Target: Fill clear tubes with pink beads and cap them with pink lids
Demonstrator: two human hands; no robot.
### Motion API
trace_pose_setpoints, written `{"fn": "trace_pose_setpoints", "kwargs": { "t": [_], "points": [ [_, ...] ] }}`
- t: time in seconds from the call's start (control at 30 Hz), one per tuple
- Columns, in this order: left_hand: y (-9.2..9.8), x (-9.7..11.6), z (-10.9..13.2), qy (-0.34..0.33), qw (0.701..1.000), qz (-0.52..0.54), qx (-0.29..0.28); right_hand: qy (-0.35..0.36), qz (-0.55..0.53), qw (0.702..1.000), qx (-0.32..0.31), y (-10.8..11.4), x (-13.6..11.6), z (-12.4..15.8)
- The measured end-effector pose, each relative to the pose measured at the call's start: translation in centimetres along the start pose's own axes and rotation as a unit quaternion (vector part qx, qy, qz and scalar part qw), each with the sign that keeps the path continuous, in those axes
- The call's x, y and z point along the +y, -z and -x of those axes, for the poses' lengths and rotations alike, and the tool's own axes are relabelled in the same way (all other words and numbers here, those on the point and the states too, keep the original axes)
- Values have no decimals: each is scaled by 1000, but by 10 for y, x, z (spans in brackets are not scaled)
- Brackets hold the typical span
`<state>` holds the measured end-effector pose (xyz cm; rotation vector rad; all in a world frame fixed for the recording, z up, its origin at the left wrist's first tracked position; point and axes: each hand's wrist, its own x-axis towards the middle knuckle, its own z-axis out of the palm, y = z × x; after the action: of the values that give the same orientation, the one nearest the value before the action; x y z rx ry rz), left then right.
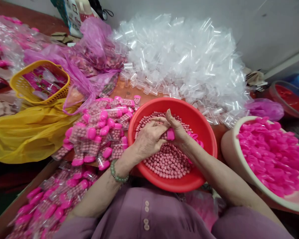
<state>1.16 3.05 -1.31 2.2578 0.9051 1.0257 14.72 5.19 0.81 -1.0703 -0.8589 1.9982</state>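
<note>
Both my hands meet over a red basin (204, 132) full of small pink balls (169, 162). My left hand (149, 137) is closed round something I cannot make out, its fingers curled toward the right hand. My right hand (176, 127) pinches a pink cap (170, 133) against it. A green bead bracelet (118, 174) sits on my left wrist. A few more pink caps (196, 139) lie inside the basin at its right.
A heap of filled, pink-capped tubes (99, 129) lies left of the basin, more at bottom left (52, 202). A big pile of clear empty tubes (184, 59) is behind. A white bowl (229, 156) of pink caps stands right. A yellow basket (40, 81), yellow bag (30, 132) and pink bags (97, 49) sit left.
</note>
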Motion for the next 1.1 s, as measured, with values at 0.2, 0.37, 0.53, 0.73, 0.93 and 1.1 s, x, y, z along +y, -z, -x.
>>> {"fn": "trace_pose_setpoints", "kwargs": {
  "t": [0.2,0.37,0.53,0.73,0.93,1.1],
  "points": [
    [0,3,0,-8,999,-40,-24,7,-7,1000,14,0,5,-3],
    [2,7,1,13,995,-90,-44,9,31,999,31,3,9,-4],
    [2,8,-1,24,990,-117,-72,21,70,997,39,6,11,-6],
    [9,8,0,8,996,-84,-21,49,96,994,17,4,-2,-7],
    [73,0,45,80,977,-177,86,99,154,983,0,17,-11,-5],
    [117,-25,91,165,923,-316,141,133,224,965,-10,20,-9,-3]
  ]
}}
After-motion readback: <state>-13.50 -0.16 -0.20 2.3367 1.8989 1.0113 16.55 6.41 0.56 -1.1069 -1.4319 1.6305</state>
